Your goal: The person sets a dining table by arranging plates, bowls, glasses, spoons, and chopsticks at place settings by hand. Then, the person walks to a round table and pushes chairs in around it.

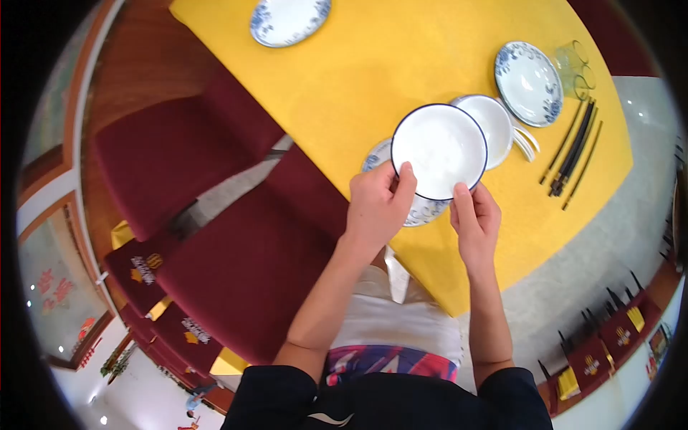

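Note:
A white bowl (pixel 439 150) with a dark blue rim is held between my two hands, its inside facing up toward me. My left hand (pixel 380 201) grips its lower left edge, thumb over the rim. My right hand (pixel 476 218) pinches the lower right edge the same way. Partly hidden beneath the bowl is a blue-patterned plate (pixel 426 213) on the table. Just behind to the right stand more white bowls (pixel 489 125), seemingly stacked, with white spoons (pixel 525 145) beside them.
The yellow-covered table (pixel 373 72) carries a stack of patterned plates (pixel 529 82), glasses (pixel 575 68), several dark chopsticks (pixel 573 154) and another patterned plate (pixel 289 20) at the far left. Dark red chairs (pixel 251 265) line the table's left edge.

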The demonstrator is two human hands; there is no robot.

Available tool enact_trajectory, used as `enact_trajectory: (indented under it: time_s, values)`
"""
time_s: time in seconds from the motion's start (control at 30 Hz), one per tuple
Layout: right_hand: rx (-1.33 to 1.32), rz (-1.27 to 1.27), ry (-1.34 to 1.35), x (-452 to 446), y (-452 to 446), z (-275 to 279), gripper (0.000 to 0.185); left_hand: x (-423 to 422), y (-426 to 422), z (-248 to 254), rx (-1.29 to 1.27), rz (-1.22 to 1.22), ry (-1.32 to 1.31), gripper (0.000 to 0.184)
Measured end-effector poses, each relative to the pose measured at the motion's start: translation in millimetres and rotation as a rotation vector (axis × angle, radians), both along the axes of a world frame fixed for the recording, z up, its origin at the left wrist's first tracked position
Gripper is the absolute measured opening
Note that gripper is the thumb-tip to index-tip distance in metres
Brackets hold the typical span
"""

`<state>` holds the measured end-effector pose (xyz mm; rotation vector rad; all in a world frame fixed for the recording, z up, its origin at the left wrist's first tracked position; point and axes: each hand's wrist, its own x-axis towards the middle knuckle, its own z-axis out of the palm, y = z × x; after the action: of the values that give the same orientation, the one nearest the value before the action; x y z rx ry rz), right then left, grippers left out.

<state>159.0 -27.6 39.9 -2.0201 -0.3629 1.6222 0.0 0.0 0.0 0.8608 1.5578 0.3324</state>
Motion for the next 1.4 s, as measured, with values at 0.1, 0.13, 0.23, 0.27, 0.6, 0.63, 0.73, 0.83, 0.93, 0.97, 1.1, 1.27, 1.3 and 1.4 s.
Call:
enact_trajectory:
  time_s: [0.1,0.13,0.23,0.27,0.6,0.63,0.73,0.83,0.93,0.97,1.1,1.27,1.3,1.4]
  values:
    - [0.565,0.082,0.083,-21,91,-117,0.015,-31,117,-84,0.496,0.175,0.02,0.026]
    - [0.625,0.178,0.027,-25,94,-113,0.015,-45,131,-85,0.494,0.233,0.007,0.027]
    - [0.67,0.259,0.013,-30,93,-117,0.018,-99,187,-86,0.636,0.247,0.2,0.041]
    - [0.638,0.242,0.024,-26,91,-124,0.019,-107,211,-91,0.704,0.254,0.235,0.041]
    - [0.443,0.006,0.103,17,61,-181,0.028,-180,358,-139,0.602,0.378,0.196,0.031]
    - [0.43,-0.001,0.092,23,63,-183,0.028,-185,362,-144,0.563,0.354,0.221,0.03]
    - [0.459,-0.032,0.014,42,82,-183,0.032,-190,371,-159,0.536,0.35,0.281,0.03]
    - [0.449,-0.09,-0.137,62,106,-182,0.035,-190,373,-160,0.524,0.332,0.332,0.029]
    - [0.51,-0.157,-0.124,74,124,-174,0.037,-194,379,-161,0.487,0.304,0.329,0.029]
    - [0.513,-0.157,-0.113,75,129,-168,0.039,-197,382,-163,0.455,0.287,0.313,0.028]
    - [0.596,-0.068,-0.268,69,143,-170,0.041,-197,393,-162,0.379,0.309,0.375,0.027]
    - [0.617,0.205,-0.498,72,138,-180,0.041,-214,389,-157,0.277,0.192,0.25,0.04]
    - [0.656,0.247,-0.532,72,139,-179,0.041,-212,383,-153,0.268,0.187,0.253,0.04]
    - [0.607,0.275,-0.513,73,142,-158,0.031,-191,343,-137,0.329,0.302,0.175,0.049]
